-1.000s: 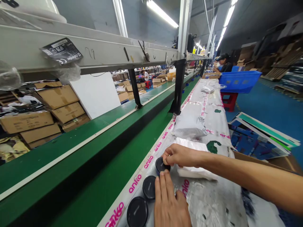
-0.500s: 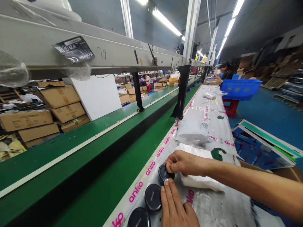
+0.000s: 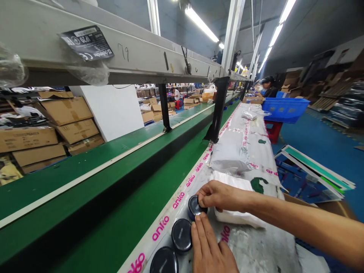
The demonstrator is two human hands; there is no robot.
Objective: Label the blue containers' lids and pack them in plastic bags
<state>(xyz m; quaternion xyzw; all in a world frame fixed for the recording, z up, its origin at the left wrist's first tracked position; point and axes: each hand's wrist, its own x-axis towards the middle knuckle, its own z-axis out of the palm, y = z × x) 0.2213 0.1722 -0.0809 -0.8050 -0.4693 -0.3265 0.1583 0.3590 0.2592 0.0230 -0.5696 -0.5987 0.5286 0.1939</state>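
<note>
As the right hand [image 3: 218, 195] pinches a glossy black disc [image 3: 195, 206] beside the green conveyor [image 3: 159, 189], the outstretched left hand [image 3: 210, 248] touches it, seemingly mid-handling.

The left hand [image 3: 212, 246] is lying fingers-up at the bottom middle; the right hand [image 3: 218, 196] is pinching just above.
</note>
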